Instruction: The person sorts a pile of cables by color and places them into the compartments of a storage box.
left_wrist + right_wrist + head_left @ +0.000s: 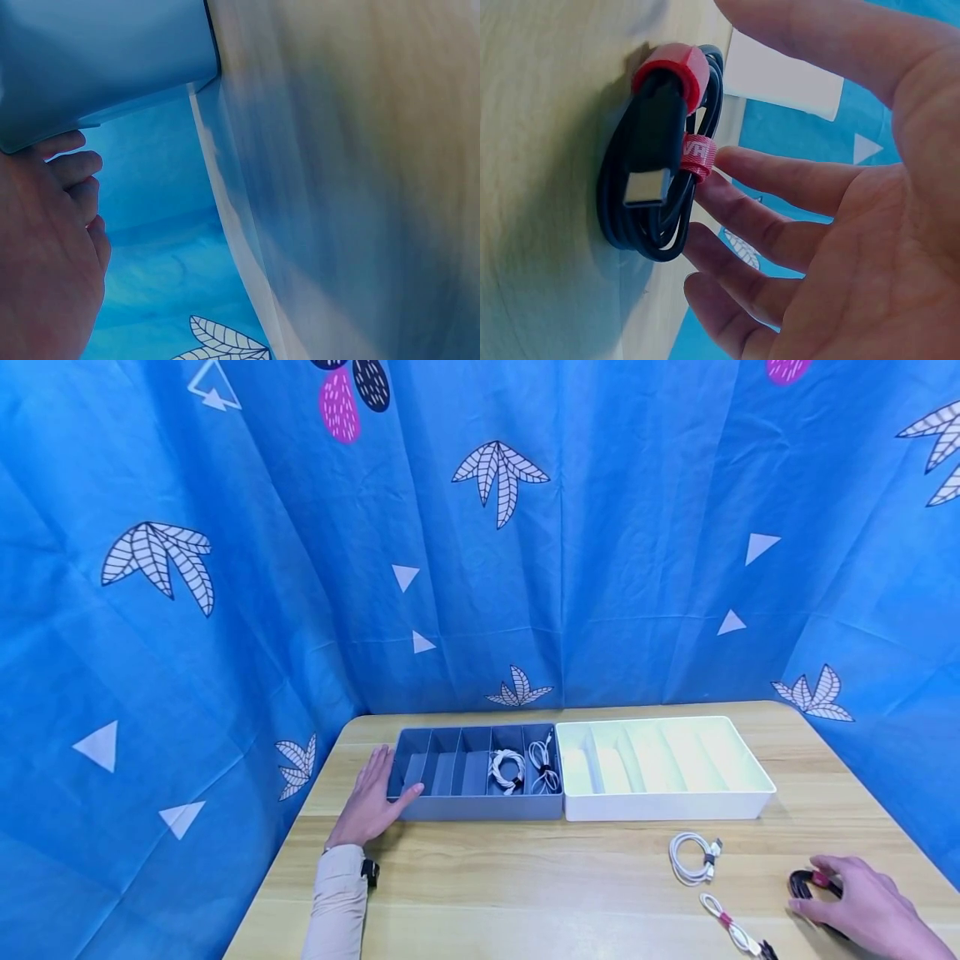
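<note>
My left hand (371,802) rests at the left end of a grey divided box (480,808), thumb over its front rim and fingers along its side. In the left wrist view, the fingers (79,166) touch the box's edge. A coiled black cable (641,135) with red straps and a metal plug lies on the table at the right. Around it, my right hand (862,902) is spread; its fingertips touch the coil's far side, while the thumb stands apart. Left of that hand lie a white cable coil (675,860) with a dark strap and a white cable (738,937) with a red strap.
Two compartments at the grey box's right end hold a white coiled cable (497,767) and a light cable with a black strap (544,769). Against that end stands a white divided box (660,807). A blue patterned curtain (630,568) hangs behind the wooden table (525,877).
</note>
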`<state>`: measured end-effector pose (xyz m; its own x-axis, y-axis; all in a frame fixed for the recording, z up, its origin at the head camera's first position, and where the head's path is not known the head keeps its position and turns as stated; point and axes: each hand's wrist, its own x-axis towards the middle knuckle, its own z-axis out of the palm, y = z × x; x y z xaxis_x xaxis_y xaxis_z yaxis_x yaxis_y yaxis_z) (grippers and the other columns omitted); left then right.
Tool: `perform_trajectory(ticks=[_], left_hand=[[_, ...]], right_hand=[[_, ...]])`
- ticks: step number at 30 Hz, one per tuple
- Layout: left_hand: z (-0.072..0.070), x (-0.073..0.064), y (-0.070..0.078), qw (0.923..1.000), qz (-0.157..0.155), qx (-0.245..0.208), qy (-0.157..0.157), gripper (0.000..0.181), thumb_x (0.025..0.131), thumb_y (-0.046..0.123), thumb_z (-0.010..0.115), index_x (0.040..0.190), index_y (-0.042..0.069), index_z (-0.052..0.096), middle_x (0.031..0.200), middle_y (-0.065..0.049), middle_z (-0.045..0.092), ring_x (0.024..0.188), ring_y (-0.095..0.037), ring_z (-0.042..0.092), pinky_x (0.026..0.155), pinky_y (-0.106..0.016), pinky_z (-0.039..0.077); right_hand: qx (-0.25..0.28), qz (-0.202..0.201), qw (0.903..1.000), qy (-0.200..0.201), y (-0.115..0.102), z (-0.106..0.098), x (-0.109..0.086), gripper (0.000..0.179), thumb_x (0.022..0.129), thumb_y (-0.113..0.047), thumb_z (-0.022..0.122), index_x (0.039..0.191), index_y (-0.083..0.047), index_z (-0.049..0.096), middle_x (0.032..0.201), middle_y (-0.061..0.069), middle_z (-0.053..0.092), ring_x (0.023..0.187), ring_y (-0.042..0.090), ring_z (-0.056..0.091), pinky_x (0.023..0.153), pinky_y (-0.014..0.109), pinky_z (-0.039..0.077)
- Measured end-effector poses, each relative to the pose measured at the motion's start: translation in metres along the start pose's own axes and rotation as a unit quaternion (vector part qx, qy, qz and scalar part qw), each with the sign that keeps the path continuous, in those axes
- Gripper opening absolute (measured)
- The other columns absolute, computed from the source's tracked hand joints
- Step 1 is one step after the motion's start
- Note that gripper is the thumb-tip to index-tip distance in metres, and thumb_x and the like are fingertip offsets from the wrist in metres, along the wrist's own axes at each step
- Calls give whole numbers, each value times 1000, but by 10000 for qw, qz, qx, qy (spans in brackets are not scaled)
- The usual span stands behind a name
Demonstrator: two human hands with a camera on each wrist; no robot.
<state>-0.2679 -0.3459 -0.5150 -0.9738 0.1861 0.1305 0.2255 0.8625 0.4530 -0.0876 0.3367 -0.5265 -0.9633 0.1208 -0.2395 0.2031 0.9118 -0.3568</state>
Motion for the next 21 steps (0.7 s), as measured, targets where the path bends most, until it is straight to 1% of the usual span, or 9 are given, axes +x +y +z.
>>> perform_trajectory(ticks=[3,6,10,14,18,21], left_hand=[[1,1,-1,10000,-2,54,-4,105,96,74,50,166,5,13,176,-13,4,164,-36,4,132,-60,8],[0,2,-1,10000,19,39,29,105,96,74,50,166,5,14,176,-12,4,164,-36,5,132,-60,9],[-1,3,0,10000,51,9,68,105,96,74,49,166,6,13,176,-11,4,164,-35,4,132,-60,9],[-1,3,0,9999,80,49,97,104,96,73,50,166,5,14,176,-11,4,164,-36,5,132,-61,10],[-1,2,-1,10000,57,39,67,104,96,73,50,166,5,14,177,-10,4,164,-35,5,132,-60,10],[0,0,-1,10000,28,49,32,105,96,74,50,166,5,14,177,-10,3,164,-34,4,132,-59,9]], right_hand=[[4,-40,10000,15,2,1,2,107,72,-57,88,127,26,50,108,38,63,100,55,58,78,65,53],[-24,-58,10000,22,4,1,5,105,71,-57,89,126,25,52,109,38,63,102,57,58,77,64,53],[-69,-3,10000,-66,6,0,8,104,70,-58,89,125,23,54,109,39,62,101,56,58,76,62,53],[-52,54,9998,-173,7,-1,9,102,70,-56,90,123,23,55,107,36,63,97,50,60,77,60,54],[16,143,9995,-279,7,-1,7,97,69,-55,91,119,21,57,103,30,64,93,40,60,76,56,53],[65,245,9991,-337,7,-1,5,97,69,-56,91,119,21,57,104,31,64,93,41,59,77,57,53]])
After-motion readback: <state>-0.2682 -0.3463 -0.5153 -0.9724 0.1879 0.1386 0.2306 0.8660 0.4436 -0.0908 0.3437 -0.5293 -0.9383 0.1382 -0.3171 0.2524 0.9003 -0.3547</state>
